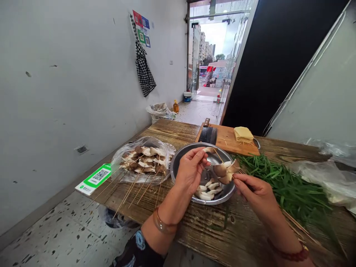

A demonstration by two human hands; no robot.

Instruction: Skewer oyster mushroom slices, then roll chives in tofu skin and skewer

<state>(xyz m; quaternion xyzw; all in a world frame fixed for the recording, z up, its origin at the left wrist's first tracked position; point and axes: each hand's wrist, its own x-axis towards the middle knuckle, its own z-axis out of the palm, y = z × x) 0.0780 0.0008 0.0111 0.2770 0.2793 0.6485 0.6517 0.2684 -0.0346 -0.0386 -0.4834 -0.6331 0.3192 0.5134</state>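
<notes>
My left hand [191, 168] is closed, its thumb and fingers pinching an oyster mushroom piece [209, 150] over a steel bowl [175, 174]. A thin bamboo skewer [218, 155] pokes up to the left out of several brown-and-white mushroom pieces [226, 170]. At their lower right edge, my right hand [254, 189] is closed in a pinch on the skewer; its fingers hide the lower part. More pale mushroom pieces [208, 191] lie in the bowl's bottom. Left of the bowl, a clear plastic bag [118, 155] holds mushroom skewers [150, 159], their sticks pointing towards me.
Behind the bowl lies a cutting board [225, 137] with a cleaver [208, 135] and stacked yellowish sheets [243, 134]. Green leaves [280, 181] and loose skewers [300, 226] spread to the right, beside plastic bags [325, 178]. A QR-code card [94, 180] sits at the wooden table's [205, 226] left edge.
</notes>
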